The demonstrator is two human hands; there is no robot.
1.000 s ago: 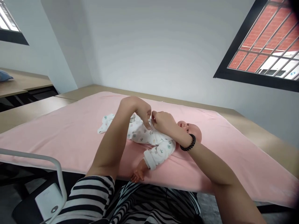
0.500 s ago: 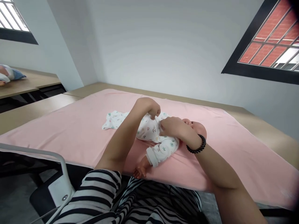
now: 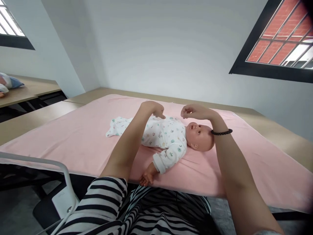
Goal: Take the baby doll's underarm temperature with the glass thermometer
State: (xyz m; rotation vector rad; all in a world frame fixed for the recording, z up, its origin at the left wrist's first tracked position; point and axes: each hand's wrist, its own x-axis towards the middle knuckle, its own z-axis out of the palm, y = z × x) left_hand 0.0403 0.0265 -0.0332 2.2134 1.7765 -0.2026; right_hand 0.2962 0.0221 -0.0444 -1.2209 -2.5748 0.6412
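Observation:
A baby doll (image 3: 200,138) lies on its back, head to the right, in a white onesie (image 3: 160,133) with small printed figures. Its near arm (image 3: 149,173) stretches toward the front edge of the pink sheet. My left hand (image 3: 155,108) is over the doll's middle, fingers curled down beside the onesie's far side; whether they pinch cloth is hidden. My right hand (image 3: 197,112) hovers past the doll's far shoulder, above its face. Its fingers are loosely bent with a gap between them, and nothing shows in it. A black bead bracelet (image 3: 222,132) circles my right wrist.
The pink sheet (image 3: 83,130) covers most of the wooden table (image 3: 265,122), which stands against a wall. A grey metal rail (image 3: 36,158) is at the lower left. Another doll (image 3: 9,81) lies partly in view on a table at the far left. A barred window is upper right.
My right hand has lifted off the onesie's chest and moved right and away from me, uncovering the doll's face. My left hand has shifted slightly left. The raised cloth now lies flatter.

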